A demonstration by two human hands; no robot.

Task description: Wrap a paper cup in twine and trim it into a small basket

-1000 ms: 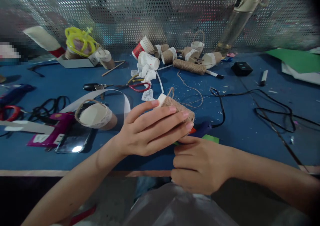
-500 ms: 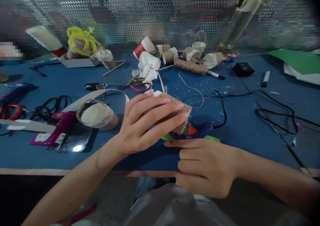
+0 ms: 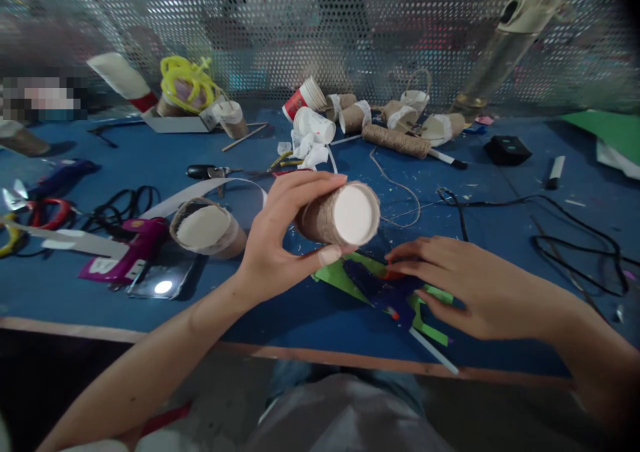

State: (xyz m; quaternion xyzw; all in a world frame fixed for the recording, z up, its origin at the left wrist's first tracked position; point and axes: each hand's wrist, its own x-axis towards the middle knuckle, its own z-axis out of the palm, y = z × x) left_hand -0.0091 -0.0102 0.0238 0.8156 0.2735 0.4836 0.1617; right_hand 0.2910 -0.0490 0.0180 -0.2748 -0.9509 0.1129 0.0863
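My left hand (image 3: 270, 252) is closed around a twine-wrapped paper cup (image 3: 320, 222), thumb below and fingers above. The cup lies tilted on its side, its round white recessed end turned toward me and to the right. Just above the blue hot glue gun (image 3: 383, 291) is my right hand (image 3: 470, 289), palm down with fingers apart. Its fingertips are close to the gun's orange part; whether they touch it I cannot tell. Under the gun lies green paper (image 3: 335, 279), and a white glue stick (image 3: 434, 351) sticks out toward the table edge.
Left of my hand stands a handled cup (image 3: 220, 235), near a purple glue gun (image 3: 127, 252) and a phone (image 3: 163, 282). Behind are wrapped cups (image 3: 355, 117), a twine roll (image 3: 395, 141) and crumpled tissue (image 3: 313, 152). A black cord (image 3: 500, 202) runs along the right.
My left hand has turned the cup so its white end now faces me. My right hand, fingers folded with the index pointing before, has opened and moved right over the glue gun.
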